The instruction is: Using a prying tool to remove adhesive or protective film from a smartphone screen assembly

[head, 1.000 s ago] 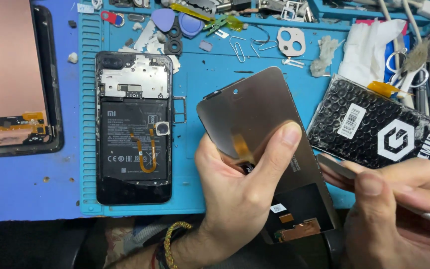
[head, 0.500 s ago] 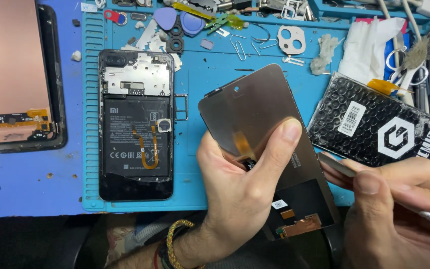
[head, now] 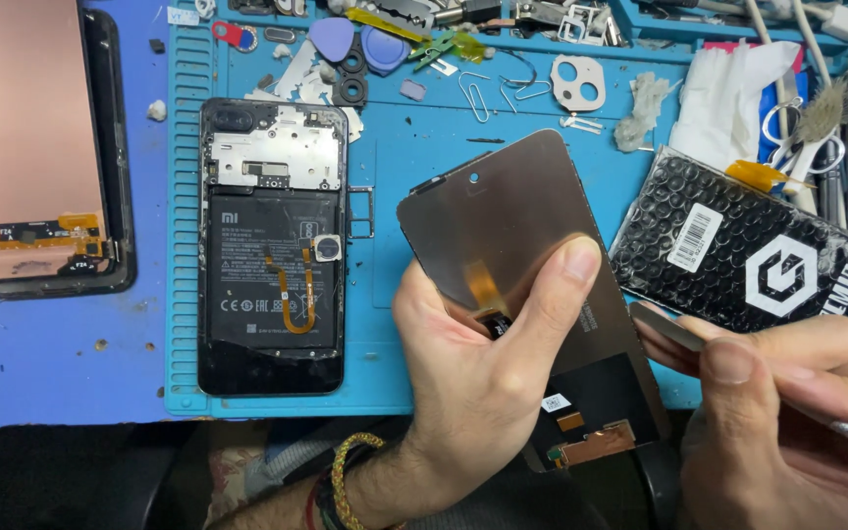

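Observation:
My left hand [head: 478, 368] grips a loose phone display panel [head: 512, 221], back side up, with an orange flex cable under my thumb. My right hand [head: 787, 412] holds a thin metal tool [head: 664, 327] whose flat tip touches the panel's right edge. An opened phone [head: 272, 260] with its battery and orange flex exposed lies on the blue work mat [head: 395, 147] to the left of my hands.
A second display panel [head: 26, 147], copper-coloured back up, lies at far left. A black bubble-wrap pouch [head: 748, 255] sits at right. Picks, paper clips, camera bezels, cotton and a white cloth [head: 723, 103] litter the mat's far edge.
The view has shifted slightly; the held panel and both hands stay almost where they were.

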